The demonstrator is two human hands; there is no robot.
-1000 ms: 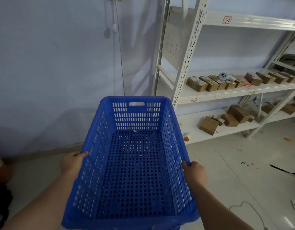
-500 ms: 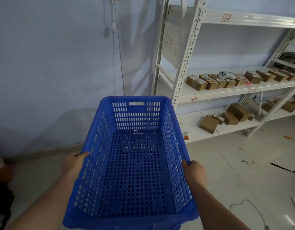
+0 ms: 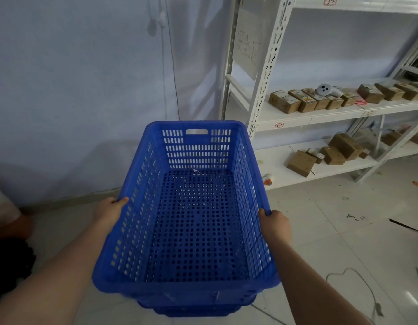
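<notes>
A blue perforated plastic crate is held up in front of me above the floor, with nothing in it but a small white scrap at the far end. My left hand grips its left rim, thumb over the edge. On the opposite side, my right hand grips the right rim the same way. The fingers of both hands are hidden under the rim.
A white metal shelf rack stands ahead to the right, its shelves carrying several small cardboard boxes and a white handheld device. A blue-grey wall is straight ahead. A cable lies on the tiled floor at right.
The view has shifted slightly; the crate stays held in both hands in nearly the same place, and the shelf rack sits a little lower and nearer in the frame.
</notes>
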